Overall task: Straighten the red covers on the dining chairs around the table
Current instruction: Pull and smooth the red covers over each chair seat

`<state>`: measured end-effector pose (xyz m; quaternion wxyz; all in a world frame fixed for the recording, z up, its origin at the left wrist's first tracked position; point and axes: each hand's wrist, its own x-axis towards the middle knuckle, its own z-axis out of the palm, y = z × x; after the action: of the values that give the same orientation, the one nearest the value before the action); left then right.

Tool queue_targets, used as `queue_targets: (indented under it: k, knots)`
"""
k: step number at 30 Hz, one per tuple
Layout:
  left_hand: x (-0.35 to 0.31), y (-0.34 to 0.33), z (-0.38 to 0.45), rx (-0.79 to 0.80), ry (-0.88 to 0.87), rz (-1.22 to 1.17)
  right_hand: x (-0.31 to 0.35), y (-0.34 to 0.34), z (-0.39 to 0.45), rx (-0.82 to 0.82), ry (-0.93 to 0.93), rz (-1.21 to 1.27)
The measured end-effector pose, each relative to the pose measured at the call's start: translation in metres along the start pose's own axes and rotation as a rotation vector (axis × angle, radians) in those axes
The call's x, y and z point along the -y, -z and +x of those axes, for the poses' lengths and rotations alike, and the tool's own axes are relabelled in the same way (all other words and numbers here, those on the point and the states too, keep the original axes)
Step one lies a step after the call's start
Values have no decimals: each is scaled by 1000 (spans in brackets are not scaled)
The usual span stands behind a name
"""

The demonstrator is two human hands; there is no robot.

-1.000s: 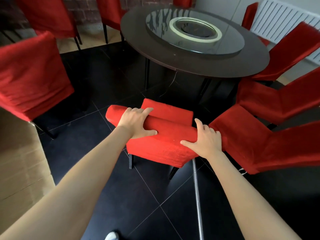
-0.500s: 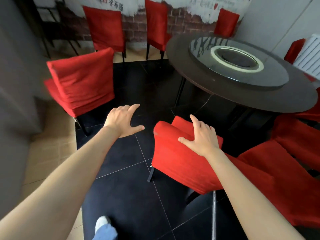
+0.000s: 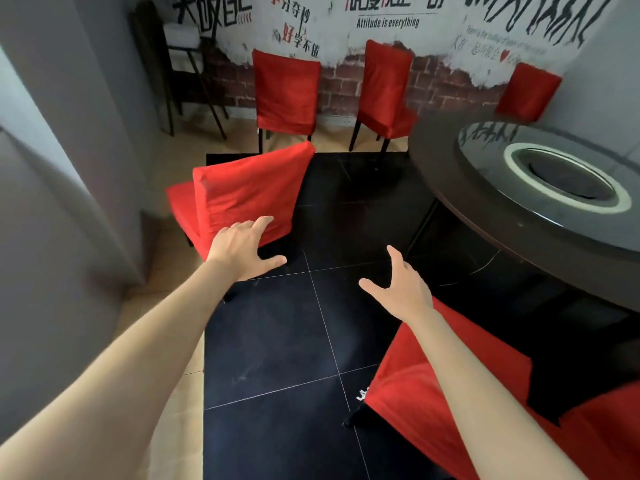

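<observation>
A chair in a red cover stands ahead on the left, its back toward me, its cover creased. My left hand hovers in front of its lower back with fingers spread, holding nothing; I cannot tell whether it touches the fabric. My right hand is in the air over the dark floor, fingers spread, holding nothing. Under my right forearm at the lower right is another red-covered chair. Three more red-covered chairs stand along the far wall: one, a second, a third.
A round dark table with a glass turntable fills the right side. A grey wall closes in on the left. A dark metal stand is in the far left corner. Black tiled floor lies between the chairs.
Both hands have come off the chair at the lower right. The view has swung left; my hands now reach toward the chair on the left, which is nearer.
</observation>
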<state>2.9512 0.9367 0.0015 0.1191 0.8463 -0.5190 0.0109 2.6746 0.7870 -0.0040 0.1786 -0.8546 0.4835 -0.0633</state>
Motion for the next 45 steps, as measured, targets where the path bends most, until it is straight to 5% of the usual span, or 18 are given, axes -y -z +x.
queue_targets:
  k: [19,45]
  knots:
    - [70,-59,222,-4,179,-76,84,-39,302,185,327,-173]
    - [157,-132,382,51,525,-76,186,-110,580,386,692,-410]
